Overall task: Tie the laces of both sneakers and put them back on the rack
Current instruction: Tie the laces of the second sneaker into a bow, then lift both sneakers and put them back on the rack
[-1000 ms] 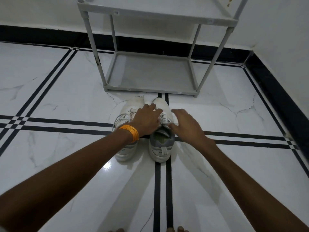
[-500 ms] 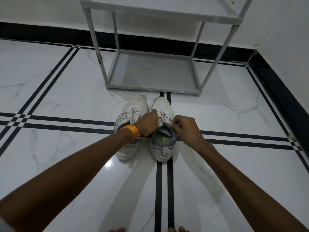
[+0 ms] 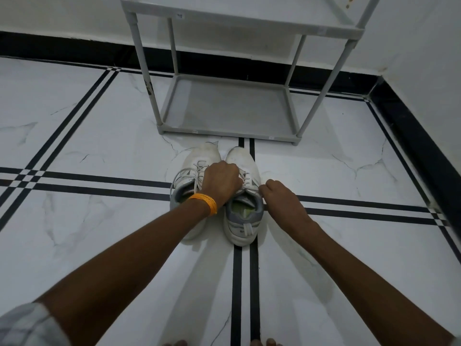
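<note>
Two white lace-up sneakers are sitting side by side on the white marble-look floor (image 3: 87, 136) with black inlay stripes, toes pointing to 12 o'clock, at the centre of my view. I am logging them as the left sneaker (image 3: 192, 171) and the right sneaker (image 3: 245, 216); their inner edges are lying just beside each other, possibly touching.

The left hand (image 3: 220, 182), wearing an orange band (image 3: 205, 202) at the wrist, is curling into a loose fist over the gap between the tongues, and its fingertips are pinching the white laces (image 3: 245, 179) of the right sneaker. The right hand (image 3: 282, 203) is resting at 3 o'clock of that shoe's grey collar, fingers bent and closing near the lace end; I cannot tell whether it is actually holding a strand, since the knuckles are hiding the fingertips.

The left sneaker's laces are lying loose across its tongue. I am seeing a green insole inside the right sneaker.

The grey plastic two-tier shoe rack (image 3: 224, 106) is standing at 12 o'clock of the pair, near the toes but apart from them, against the black skirting. Its lower shelf is carrying nothing.

Bare toes are showing at 6 o'clock along the frame edge.
</note>
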### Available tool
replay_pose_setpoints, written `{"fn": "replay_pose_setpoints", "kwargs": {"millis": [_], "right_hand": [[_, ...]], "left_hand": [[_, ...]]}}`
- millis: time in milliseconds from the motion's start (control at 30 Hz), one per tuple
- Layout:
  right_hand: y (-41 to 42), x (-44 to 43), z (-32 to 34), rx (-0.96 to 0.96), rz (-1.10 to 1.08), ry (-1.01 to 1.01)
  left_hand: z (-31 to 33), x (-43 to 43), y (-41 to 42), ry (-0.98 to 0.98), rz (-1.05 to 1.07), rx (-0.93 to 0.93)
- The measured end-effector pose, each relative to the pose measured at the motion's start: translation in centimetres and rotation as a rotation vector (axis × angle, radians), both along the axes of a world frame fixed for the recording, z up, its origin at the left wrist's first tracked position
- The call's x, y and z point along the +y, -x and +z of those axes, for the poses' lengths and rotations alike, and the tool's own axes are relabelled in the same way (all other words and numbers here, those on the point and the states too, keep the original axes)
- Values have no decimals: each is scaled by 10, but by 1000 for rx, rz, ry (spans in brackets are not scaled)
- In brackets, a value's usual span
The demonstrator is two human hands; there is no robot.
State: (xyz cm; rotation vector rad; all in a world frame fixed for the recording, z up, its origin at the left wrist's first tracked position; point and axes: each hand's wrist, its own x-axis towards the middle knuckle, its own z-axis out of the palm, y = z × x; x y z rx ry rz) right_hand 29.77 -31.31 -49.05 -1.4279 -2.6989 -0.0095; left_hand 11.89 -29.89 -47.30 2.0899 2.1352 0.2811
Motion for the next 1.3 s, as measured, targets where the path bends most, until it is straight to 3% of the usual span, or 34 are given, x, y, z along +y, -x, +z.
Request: {"fn": "replay_pose_setpoints", "kwargs": {"millis": [267,433,567,633,700,767,867,1067,1300], "right_hand": [[1,-3,-7,-8,-17,-3],[-3,-2,-4,43,-101,133],[-1,-5,11,372,-272,331],[1,-4,19,464,-401,434],[3,-1,23,390,-478,499],[7,-1,23,341,-486,617],[17,-1,16,323,-457,707],[34,4,4,339,-398,497],[21,6,56,453,-391,469]], "left_hand": [[-4,-3,5,44,-4,53],[2,-9,2,-32,-99,-1],[15,-21,25,-90,-157,-297],[22,-27,49,-119,-98,-315],[25,-32,80,-2,11,-230],[20,-39,105,249,101,-174],[1,-47,113,467,136,-188],[-18,-50,89,40,213,-326],[24,-51,78,-64,172,-443]]}}
